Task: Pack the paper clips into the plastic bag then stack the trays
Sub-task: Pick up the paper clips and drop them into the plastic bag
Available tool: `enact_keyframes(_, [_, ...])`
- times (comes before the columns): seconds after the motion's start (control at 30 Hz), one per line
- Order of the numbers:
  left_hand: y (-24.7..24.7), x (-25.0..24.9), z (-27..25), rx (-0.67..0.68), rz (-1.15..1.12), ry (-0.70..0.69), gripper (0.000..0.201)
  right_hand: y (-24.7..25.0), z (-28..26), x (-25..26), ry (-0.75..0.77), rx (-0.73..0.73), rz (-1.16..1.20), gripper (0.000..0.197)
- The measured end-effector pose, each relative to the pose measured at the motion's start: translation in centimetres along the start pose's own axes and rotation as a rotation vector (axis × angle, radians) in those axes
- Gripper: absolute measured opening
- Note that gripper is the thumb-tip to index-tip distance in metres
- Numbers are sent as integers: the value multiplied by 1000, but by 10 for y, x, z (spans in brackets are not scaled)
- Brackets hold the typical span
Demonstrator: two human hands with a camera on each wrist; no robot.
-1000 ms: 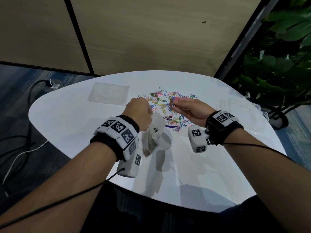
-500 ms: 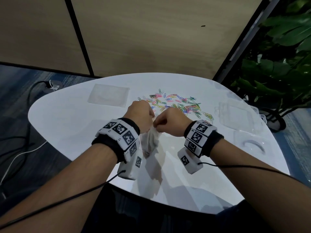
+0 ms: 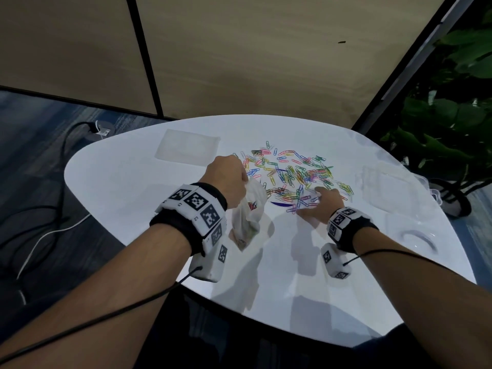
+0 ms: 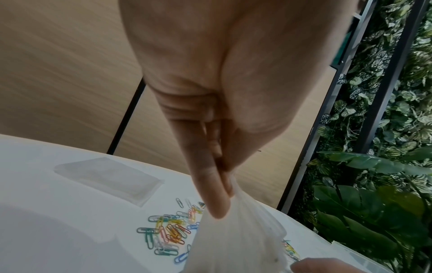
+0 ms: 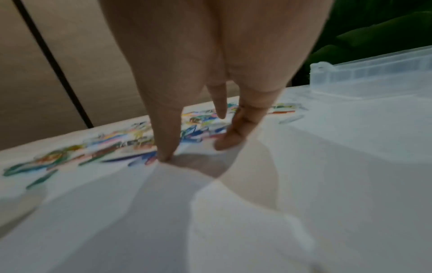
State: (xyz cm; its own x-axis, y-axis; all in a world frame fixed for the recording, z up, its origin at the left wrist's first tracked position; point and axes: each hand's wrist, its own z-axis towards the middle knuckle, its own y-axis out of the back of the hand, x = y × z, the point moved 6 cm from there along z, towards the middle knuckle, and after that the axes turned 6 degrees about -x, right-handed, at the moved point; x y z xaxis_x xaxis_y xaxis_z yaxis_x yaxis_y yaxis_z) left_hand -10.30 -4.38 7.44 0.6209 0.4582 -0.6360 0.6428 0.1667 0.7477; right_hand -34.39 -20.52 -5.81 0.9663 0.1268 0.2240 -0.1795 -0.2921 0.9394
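Several coloured paper clips (image 3: 292, 173) lie scattered on the white table (image 3: 133, 187). My left hand (image 3: 226, 179) pinches the top edge of a clear plastic bag (image 3: 247, 217), which hangs down with some clips inside; the left wrist view shows thumb and fingers (image 4: 215, 201) pinched on the bag (image 4: 243, 240). My right hand (image 3: 323, 202) lies spread at the near edge of the clips, its fingertips (image 5: 167, 157) on the table among the blurred paper clips (image 5: 117, 146). Clear trays (image 3: 391, 187) sit at the right.
A flat clear bag (image 3: 187, 147) lies at the far left of the table. A second clear tray (image 3: 415, 235) sits near the right edge; a clear tray (image 5: 374, 77) is close to my right hand. Plants (image 3: 452, 115) stand at the right. Cables (image 3: 48, 230) cross the floor at left.
My right hand left the bag's mouth and moved right and forward, down onto the near edge of the clips with fingers spread. My left hand still holds the bag up.
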Motion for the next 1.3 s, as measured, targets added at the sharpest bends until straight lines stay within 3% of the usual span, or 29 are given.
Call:
enact_keyframes(0.17, [2, 0, 2, -1, 7, 3, 24, -11, 0, 45, 131, -129, 151, 68])
enact_keyframes(0.27, [1, 2, 2, -2, 14, -2, 24, -12, 1, 63, 183, -156, 165, 64])
enact_keyframes(0.53, [5, 6, 1, -6, 25, -5, 23, -6, -6, 86, 379, -193, -56, 20])
enact_keyframes(0.7, [5, 1, -2, 6, 31, -10, 24, 12, -2, 69, 245, -193, -5, 19])
enact_keyframes(0.8, [4, -5, -3, 15, 49, -21, 24, 25, 4, 45, 88, -200, 206, 15])
enact_keyframes(0.93, [0, -13, -4, 28, 58, -31, 23, 40, 3, 36, -68, -75, 744, 14])
enact_keyframes(1.0, [-2, -15, -4, 36, 62, -29, 23, 52, -10, 51, -60, 46, 1101, 8])
enact_keyframes(1.07, [-4, -17, -5, 36, 56, -25, 23, 66, -32, 74, 14, 199, 1260, 16])
enact_keyframes(1.2, [-7, -25, -9, 29, 61, -32, 24, 80, -79, 109, 170, 324, 1155, 13])
enact_keyframes(1.3, [-9, -32, -13, 19, 80, -42, 21, 68, -100, 118, 269, 295, 844, 9])
